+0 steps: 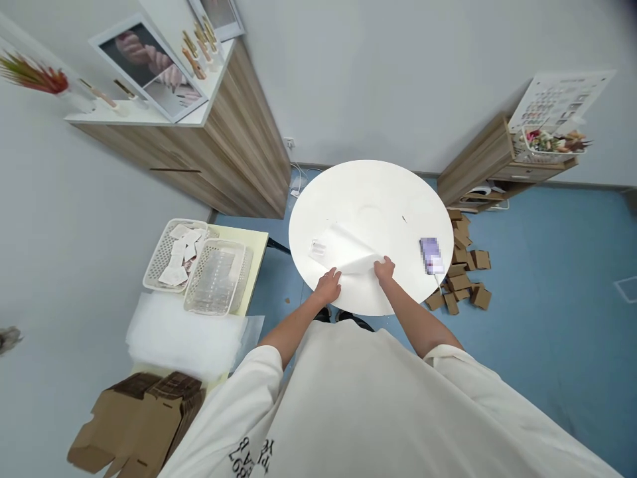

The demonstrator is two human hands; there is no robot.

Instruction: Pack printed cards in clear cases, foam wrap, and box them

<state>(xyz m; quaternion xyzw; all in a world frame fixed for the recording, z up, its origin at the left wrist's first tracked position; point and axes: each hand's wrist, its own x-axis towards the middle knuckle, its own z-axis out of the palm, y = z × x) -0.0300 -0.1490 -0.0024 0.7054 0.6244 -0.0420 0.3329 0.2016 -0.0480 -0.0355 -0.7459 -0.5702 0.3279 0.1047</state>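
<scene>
A thin white foam sheet lies across the near part of the round white table. Its front edge is lifted and curled toward the middle. My left hand pinches this edge at the left, close to the table's near rim. At the sheet's right corner, the fingers of my right hand are closed on it. A small clear plastic case rests at the sheet's left end, beyond my left hand; what it contains is too small to make out.
A purple item, blurred, lies at the table's right. Small cardboard boxes are heaped on the floor beyond. On the left side table stand a basket of cards, a basket of clear cases, stacked white sheets and flattened cartons.
</scene>
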